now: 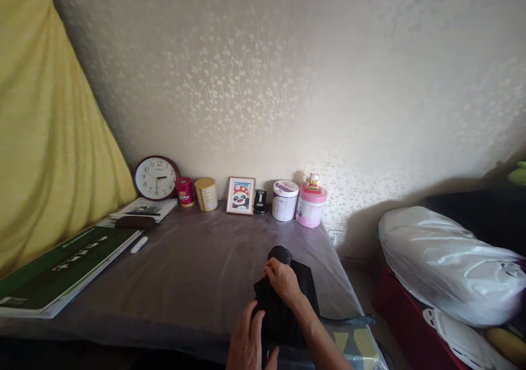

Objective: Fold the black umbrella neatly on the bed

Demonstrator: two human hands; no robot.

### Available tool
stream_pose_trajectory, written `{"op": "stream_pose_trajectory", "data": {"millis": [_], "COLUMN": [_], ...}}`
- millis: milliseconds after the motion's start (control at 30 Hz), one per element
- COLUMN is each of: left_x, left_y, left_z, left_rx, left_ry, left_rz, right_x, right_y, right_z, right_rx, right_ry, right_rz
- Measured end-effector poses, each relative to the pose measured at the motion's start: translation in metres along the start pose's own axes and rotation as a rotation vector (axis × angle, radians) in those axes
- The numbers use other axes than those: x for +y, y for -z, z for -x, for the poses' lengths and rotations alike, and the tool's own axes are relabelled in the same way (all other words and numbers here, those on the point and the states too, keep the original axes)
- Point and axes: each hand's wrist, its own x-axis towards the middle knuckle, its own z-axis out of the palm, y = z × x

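A black cloth item, perhaps a bag or cover, lies near the front right of the table; its exact kind is unclear. At its far end a dark rounded bulge sticks up. My right hand is closed on the black cloth just below that bulge, its forearm crossing over the item. Along the near left side, my left hand rests against the cloth with fingers bent and apart. Beside its thumb shows a small shiny spot, too small to name.
Along the table's back stand a clock, a pink tin, a yellow can, a framed panda picture and two tubs. A green board lies left. A white plastic bag bulges beyond the right edge.
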Motion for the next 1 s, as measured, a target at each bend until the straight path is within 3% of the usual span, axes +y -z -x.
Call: {"op": "stream_pose_trajectory", "data": {"millis": [133,333,400,567,767,1000], "left_x": [0.009,-0.002,-0.01,-0.009,0.015,0.013], "left_y": [0.006,-0.01,-0.012,-0.004,-0.012,-0.026], "left_z": [-0.023,-0.026,-0.02,-0.016,-0.028,-0.024], "left_rx": [0.016,0.024,-0.041,-0.278,-0.254,-0.351], "left_ry": [-0.216,-0.295,-0.251,0.02,0.111,0.13], "left_rz": [-0.109,-0.202,-0.184,-0.029,-0.004,-0.029], "right_x": [0.003,0.01,0.01,0.009,0.007,0.006], "right_y": [-0.001,-0.002,-0.002,-0.002,0.0,-0.002], "right_z": [0.002,0.001,0.002,0.002,0.003,0.005], "right_rx": [-0.038,-0.074,-0.071,-0.059,-0.07,-0.053], "right_ry": [0.05,0.137,0.139,0.143,0.133,0.123], "right_rz": [-0.013,-0.064,-0.053,-0.041,-0.072,-0.043]}}
